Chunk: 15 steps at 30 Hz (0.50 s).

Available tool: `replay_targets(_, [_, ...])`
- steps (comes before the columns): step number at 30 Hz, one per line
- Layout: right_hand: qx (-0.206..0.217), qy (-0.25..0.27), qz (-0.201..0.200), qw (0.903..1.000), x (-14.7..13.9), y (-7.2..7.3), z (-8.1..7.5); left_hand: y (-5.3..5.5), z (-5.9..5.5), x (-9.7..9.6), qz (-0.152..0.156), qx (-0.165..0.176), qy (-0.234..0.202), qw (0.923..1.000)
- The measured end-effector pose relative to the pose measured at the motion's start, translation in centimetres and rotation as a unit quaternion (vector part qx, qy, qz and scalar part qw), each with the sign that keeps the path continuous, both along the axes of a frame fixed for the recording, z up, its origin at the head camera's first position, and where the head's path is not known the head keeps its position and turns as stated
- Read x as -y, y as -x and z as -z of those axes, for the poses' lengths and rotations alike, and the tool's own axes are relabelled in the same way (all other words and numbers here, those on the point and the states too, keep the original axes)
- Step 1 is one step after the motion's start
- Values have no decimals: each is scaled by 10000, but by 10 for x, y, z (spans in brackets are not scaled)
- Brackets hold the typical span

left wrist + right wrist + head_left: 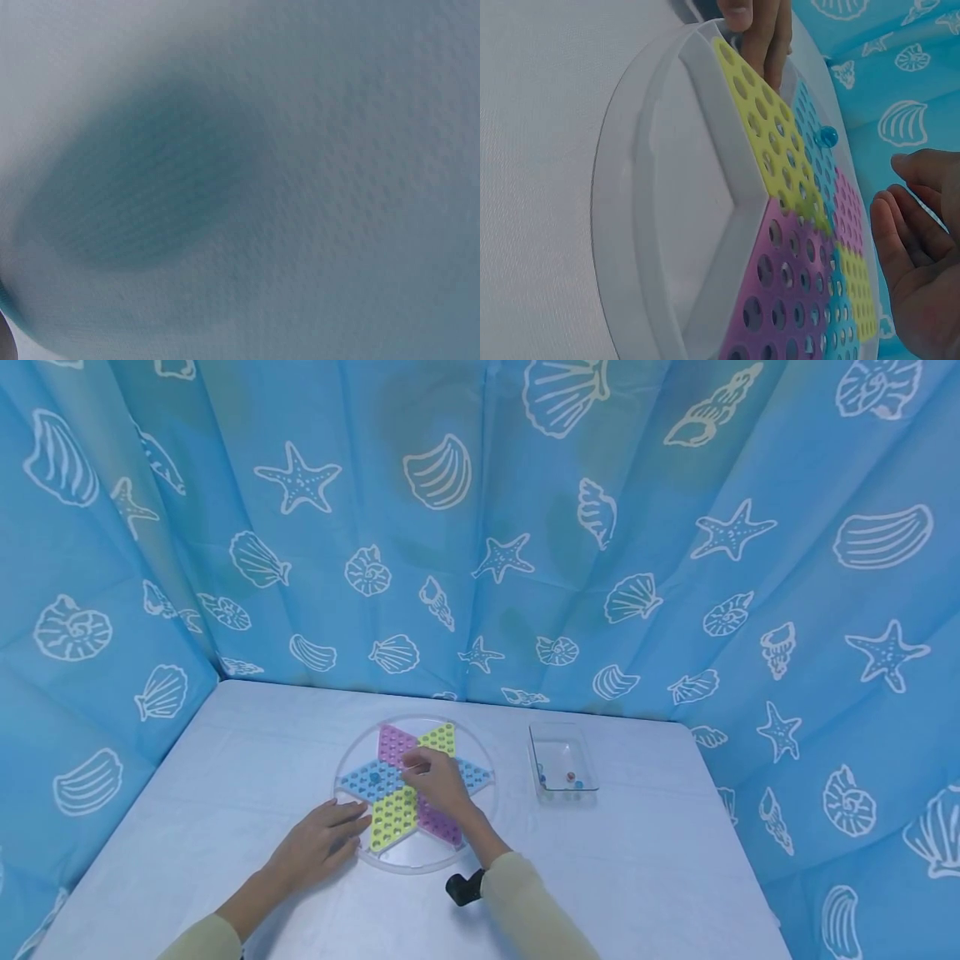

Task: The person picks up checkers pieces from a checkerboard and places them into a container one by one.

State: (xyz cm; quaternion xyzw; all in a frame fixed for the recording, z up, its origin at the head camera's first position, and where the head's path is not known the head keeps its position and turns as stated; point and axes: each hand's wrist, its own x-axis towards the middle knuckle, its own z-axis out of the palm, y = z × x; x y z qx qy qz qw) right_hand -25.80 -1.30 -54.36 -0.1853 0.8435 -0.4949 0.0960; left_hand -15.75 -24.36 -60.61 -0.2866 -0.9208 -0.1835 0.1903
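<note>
A round Chinese checkers board [408,864] with a star of pink, yellow and blue holed triangles lies on the table. One blue marble [826,136] sits on a blue triangle, left of centre in the head view. My right hand [441,782] hovers over the middle of the star. Its thumb and bent fingers [885,225] stand apart in the right wrist view, and nothing shows between them. At the board's near left edge, my left hand [321,843] rests with fingers extended by the yellow triangle. Only blurred cloth fills the left wrist view.
To the right of the board stands a clear rectangular container [581,790] with several marbles inside. A white cloth covers the table [637,877]. Blue curtains [480,610] with shell prints hang behind and at both sides. A black device [463,888] is at my right wrist.
</note>
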Motion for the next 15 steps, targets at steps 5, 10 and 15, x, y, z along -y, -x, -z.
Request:
replay_targets(5, [-120,21,4,9999,7,1,1,0,0,1,-1,-29,24,10000])
replay_targets(10, [-44,-84,27,10000,14,0,0,1,1,2,64,-222,-1,9997])
replay_targets(15, [193,-290,78,9994,19,-1,2,1,2,2,58,-191,-10,9998])
